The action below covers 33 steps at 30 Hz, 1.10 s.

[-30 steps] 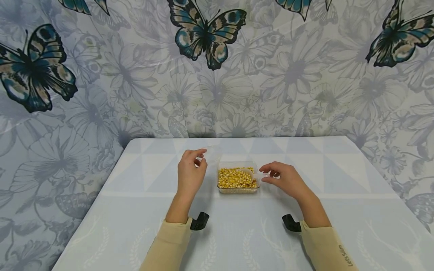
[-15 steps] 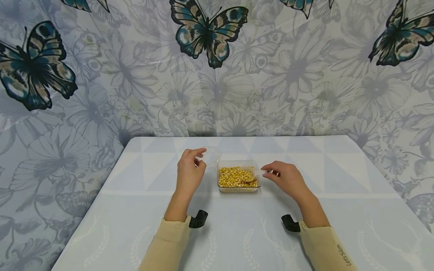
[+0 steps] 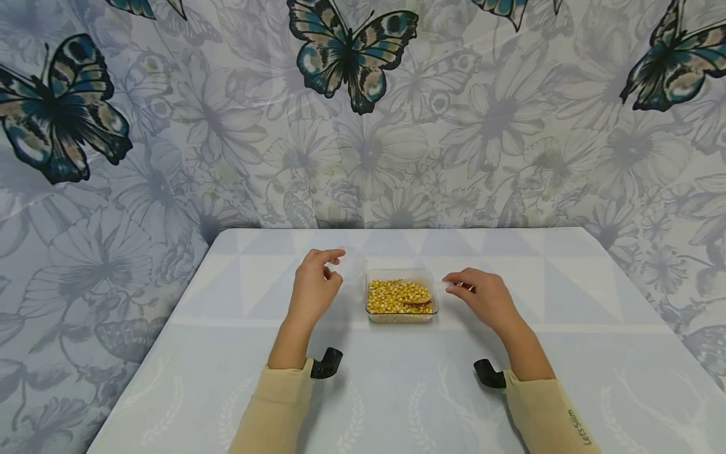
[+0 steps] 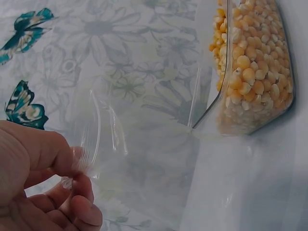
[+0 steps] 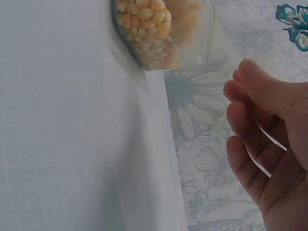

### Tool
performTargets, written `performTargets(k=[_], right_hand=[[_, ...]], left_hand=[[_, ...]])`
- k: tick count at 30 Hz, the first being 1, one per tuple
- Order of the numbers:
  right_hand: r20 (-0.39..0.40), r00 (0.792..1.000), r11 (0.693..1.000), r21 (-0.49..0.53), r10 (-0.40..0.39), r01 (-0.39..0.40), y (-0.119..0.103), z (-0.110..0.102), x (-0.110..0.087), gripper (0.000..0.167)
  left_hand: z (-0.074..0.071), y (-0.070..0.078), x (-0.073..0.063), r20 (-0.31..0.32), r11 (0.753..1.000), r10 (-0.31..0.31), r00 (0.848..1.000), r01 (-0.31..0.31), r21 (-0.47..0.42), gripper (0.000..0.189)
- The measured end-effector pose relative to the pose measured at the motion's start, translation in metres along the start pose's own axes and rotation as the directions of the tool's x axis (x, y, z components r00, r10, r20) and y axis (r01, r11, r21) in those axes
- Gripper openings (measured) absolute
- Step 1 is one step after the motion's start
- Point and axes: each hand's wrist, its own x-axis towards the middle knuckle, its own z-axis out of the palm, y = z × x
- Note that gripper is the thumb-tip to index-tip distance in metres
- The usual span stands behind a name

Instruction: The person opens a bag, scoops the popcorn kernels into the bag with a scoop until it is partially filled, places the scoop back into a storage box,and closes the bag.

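My left hand (image 3: 314, 284) pinches the top of a clear plastic bag (image 4: 103, 130) between thumb and finger, left of the container. The thin, see-through bag hangs toward the container and barely shows in the head view. A clear rectangular container (image 3: 401, 318) holds yellow corn kernels (image 3: 388, 295). At its right side, my right hand (image 3: 481, 294) pinches the thin clear handle of a scoop, thumb against fingertips. The scoop's bowl (image 3: 418, 296), heaped with kernels, sits over the corn inside the container. In the right wrist view the handle fades out near the fingertips.
The container stands on a pale table (image 3: 397, 384) with a triangle and leaf pattern. Behind the table's far edge hangs a flowered cloth (image 3: 488, 170) with large butterflies. Black wrist mounts (image 3: 327, 363) stick out from both sleeves.
The scoop's heaped bowl has become more distinct above the corn, and my right hand has shifted slightly right. My left hand keeps its pinch on the bag and has moved barely at all.
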Motion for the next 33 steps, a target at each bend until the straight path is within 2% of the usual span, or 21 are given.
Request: performTargets(k=[12,17,22,26,33], right_hand=[[-0.085,0.994,0.997,0.040,-0.069,0.073,-0.002,-0.001,0.000,0.019],[-0.088,0.994,0.996,0.050,-0.071,0.076,-0.005,-0.002,0.001,0.019],[-0.101,0.994,0.994,0.094,-0.038,0.047,-0.004,-0.005,0.001,0.019],[-0.109,0.994,0.991,0.136,0.018,-0.002,0.002,-0.008,0.000,0.019],[-0.063,0.991,0.972,0.212,0.114,-0.098,0.008,-0.014,-0.002,0.021]], left_hand=[[0.002,-0.001,0.001,0.034,1.000,0.000,0.999,0.000,0.015,0.048],[0.002,0.000,0.001,0.028,1.000,0.004,1.000,-0.004,0.014,0.048],[0.003,0.001,0.001,0.033,1.000,0.004,0.999,-0.004,0.012,0.047],[0.003,0.000,0.001,0.040,1.000,0.000,0.999,0.000,0.008,0.047],[0.003,0.002,0.000,0.043,1.000,-0.006,0.999,0.005,0.006,0.048]])
